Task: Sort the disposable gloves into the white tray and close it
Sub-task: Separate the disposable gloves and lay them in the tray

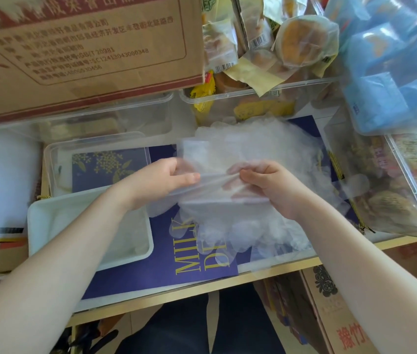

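A brown cardboard box [79,47] is sitting at the far left. Right of the box, wrapped pastries [302,42] are piling above a clear tub [227,97]; farther right, blue packets [391,60] are lying.

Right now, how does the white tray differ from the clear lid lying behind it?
The white tray is opaque; the clear lid shows the blue print beneath. The tray sits nearer the person, partly under the left forearm; the lid lies farther back, uncovered. Both are rectangular with rounded corners.
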